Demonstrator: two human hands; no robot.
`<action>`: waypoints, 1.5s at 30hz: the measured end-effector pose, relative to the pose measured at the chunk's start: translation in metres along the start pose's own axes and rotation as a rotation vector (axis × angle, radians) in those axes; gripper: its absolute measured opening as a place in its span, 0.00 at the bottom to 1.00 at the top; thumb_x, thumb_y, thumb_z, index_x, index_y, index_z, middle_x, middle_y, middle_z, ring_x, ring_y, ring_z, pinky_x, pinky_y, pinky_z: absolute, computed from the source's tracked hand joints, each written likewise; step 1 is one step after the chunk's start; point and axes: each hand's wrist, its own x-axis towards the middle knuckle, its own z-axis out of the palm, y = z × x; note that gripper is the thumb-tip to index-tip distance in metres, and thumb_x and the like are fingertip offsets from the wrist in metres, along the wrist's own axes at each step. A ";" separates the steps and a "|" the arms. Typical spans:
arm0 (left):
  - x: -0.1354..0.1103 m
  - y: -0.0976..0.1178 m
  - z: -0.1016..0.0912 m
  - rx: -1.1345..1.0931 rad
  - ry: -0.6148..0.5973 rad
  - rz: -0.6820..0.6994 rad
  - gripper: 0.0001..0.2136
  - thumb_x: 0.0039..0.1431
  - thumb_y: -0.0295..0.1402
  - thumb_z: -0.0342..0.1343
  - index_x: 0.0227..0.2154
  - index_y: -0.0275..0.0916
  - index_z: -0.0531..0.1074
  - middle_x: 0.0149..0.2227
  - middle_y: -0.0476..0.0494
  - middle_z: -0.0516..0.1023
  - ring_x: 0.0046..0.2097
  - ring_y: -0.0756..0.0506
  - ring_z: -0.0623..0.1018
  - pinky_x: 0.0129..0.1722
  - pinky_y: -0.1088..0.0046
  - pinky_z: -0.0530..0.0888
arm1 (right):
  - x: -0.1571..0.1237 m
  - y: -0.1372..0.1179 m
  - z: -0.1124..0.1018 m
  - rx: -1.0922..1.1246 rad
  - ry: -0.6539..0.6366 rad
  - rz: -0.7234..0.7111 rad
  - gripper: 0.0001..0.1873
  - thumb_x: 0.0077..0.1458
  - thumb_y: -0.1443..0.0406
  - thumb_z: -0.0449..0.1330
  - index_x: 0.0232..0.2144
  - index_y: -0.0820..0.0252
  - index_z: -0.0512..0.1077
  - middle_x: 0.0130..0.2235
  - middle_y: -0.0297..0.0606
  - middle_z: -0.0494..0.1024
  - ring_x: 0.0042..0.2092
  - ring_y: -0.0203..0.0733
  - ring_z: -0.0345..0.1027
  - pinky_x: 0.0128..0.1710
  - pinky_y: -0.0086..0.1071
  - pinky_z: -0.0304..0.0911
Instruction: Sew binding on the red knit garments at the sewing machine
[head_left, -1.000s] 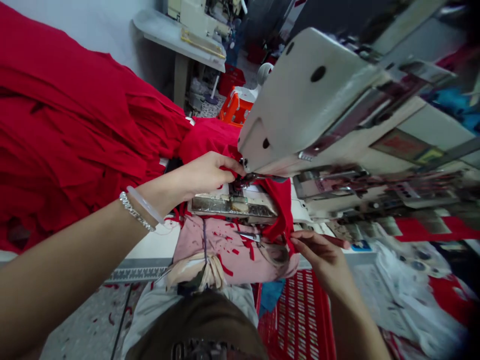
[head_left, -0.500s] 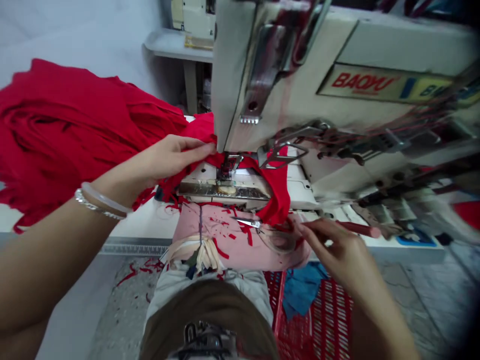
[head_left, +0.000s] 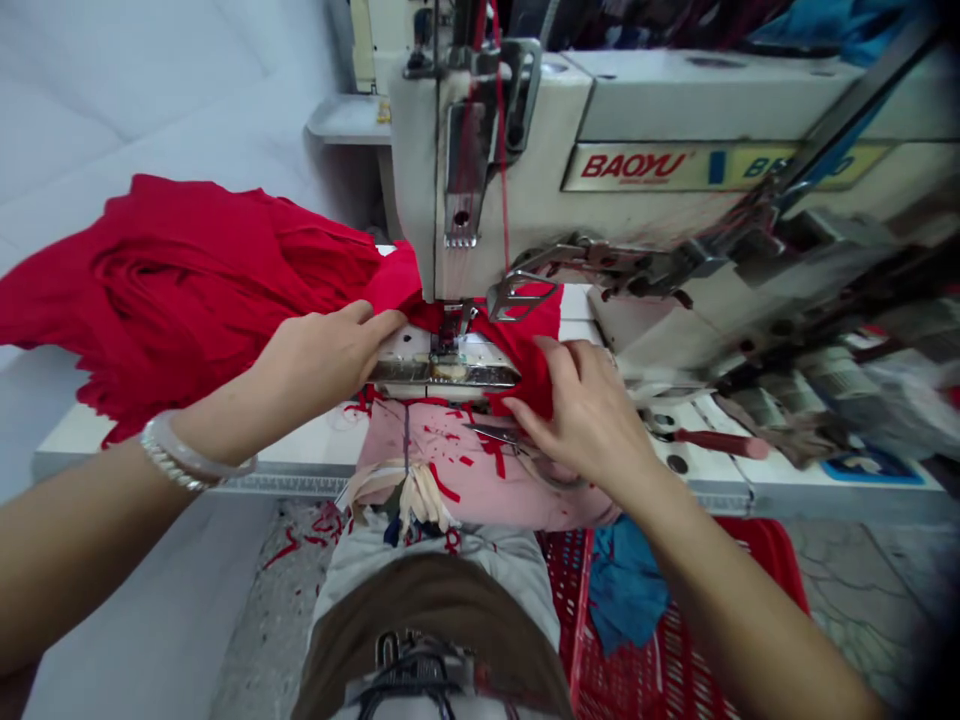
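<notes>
A white sewing machine [head_left: 491, 200] stands before me, with red fabric [head_left: 536, 375] running under its presser foot [head_left: 451, 335]. My left hand [head_left: 322, 352] is closed, its fingertips gripping the fabric's edge left of the needles. On the other side, my right hand [head_left: 589, 405] holds the fabric between thumb and fingers, right of the foot. Scissors [head_left: 499, 434] lie below it on a pink cloth [head_left: 420, 440] strewn with red scraps; their handles are partly hidden. A large heap of red fabric [head_left: 202, 270] lies beside my left forearm.
A red-handled screwdriver [head_left: 724, 443] lies at the right on the white table [head_left: 300, 455]. Below the table edge, a red basket [head_left: 776, 560] holds blue cloth [head_left: 626, 585]. Cream strips [head_left: 420, 495] hang at the front of the pink cloth. Red scraps [head_left: 300, 540] litter the floor.
My right hand has moved up and left, from beside the scissors' handles onto the fabric near the foot. My left hand stays at the fabric's left side. The view has shifted.
</notes>
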 end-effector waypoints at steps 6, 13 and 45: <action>0.017 -0.003 0.003 -0.139 -0.067 0.025 0.21 0.68 0.43 0.39 0.45 0.33 0.72 0.43 0.33 0.78 0.42 0.38 0.79 0.40 0.66 0.72 | 0.015 -0.004 -0.003 -0.060 -0.048 0.010 0.30 0.63 0.44 0.45 0.43 0.63 0.71 0.41 0.51 0.72 0.46 0.56 0.62 0.44 0.45 0.57; 0.016 -0.004 -0.008 -0.500 -0.151 0.074 0.18 0.65 0.41 0.44 0.39 0.37 0.77 0.39 0.43 0.81 0.35 0.48 0.77 0.37 0.76 0.69 | 0.007 -0.015 -0.006 -0.259 -0.057 0.005 0.07 0.59 0.67 0.54 0.38 0.66 0.69 0.40 0.52 0.72 0.44 0.55 0.62 0.41 0.42 0.54; -0.014 -0.071 0.015 -2.025 0.738 -0.627 0.03 0.57 0.24 0.60 0.29 0.35 0.73 0.24 0.54 0.79 0.23 0.54 0.75 0.21 0.81 0.75 | -0.018 0.021 -0.032 1.137 0.390 0.251 0.07 0.53 0.61 0.67 0.30 0.53 0.72 0.30 0.35 0.72 0.34 0.39 0.69 0.31 0.35 0.66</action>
